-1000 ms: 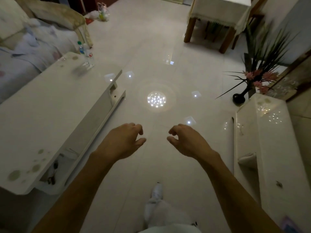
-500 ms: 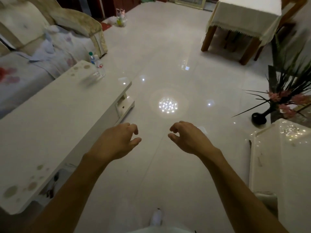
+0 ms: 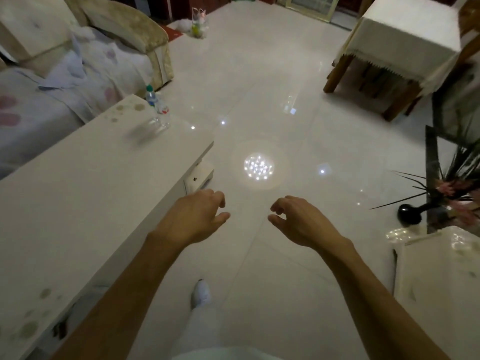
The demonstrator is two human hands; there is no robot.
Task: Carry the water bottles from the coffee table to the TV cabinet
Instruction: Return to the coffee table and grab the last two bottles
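Observation:
Two clear water bottles [image 3: 159, 108] stand close together at the far corner of the long white coffee table [image 3: 85, 193] on my left; one has a green cap. My left hand [image 3: 193, 216] and my right hand [image 3: 298, 222] hover over the floor in front of me, fingers loosely curled and holding nothing. Both hands are well short of the bottles. A corner of the white TV cabinet [image 3: 441, 276] shows at the lower right.
A sofa [image 3: 78, 63] with cloths lies behind the coffee table. A cloth-covered wooden table [image 3: 405, 45] stands at the far right. A black vase with a plant [image 3: 441, 193] sits on the floor beside the cabinet. Glossy tiled floor runs between the furniture.
I have stepped forward along the coffee table, and the bottles are nearer in view. The TV cabinet has slid toward the lower right. My hands keep the same loose pose.

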